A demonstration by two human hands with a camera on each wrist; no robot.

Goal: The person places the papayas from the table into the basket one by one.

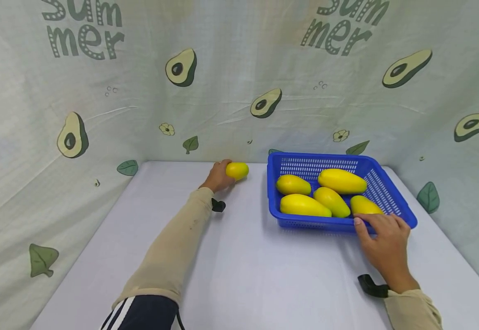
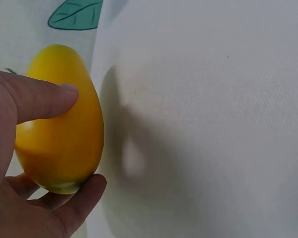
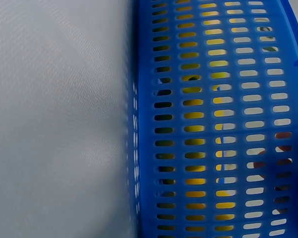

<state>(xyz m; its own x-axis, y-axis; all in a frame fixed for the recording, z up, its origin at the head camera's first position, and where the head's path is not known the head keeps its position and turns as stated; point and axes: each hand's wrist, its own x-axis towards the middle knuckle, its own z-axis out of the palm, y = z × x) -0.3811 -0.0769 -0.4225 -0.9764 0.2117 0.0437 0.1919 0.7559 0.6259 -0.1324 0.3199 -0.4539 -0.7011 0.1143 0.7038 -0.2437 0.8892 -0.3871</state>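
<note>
Near the back edge of the table, my left hand holds a yellow mango. The left wrist view shows the thumb across one side of this mango and the fingers under its lower end. A shadow falls on the cloth beside it. My right hand grips the near right rim of a blue plastic basket. Several yellow mangoes lie inside, among them a long one at the back and another by the right fingers. The right wrist view shows the basket's slotted wall, with fingers partly seen through it.
A white cloth covers the table. Behind it and along both sides hangs a pale curtain printed with avocados and leaves. The basket stands on the right half, close to the back curtain.
</note>
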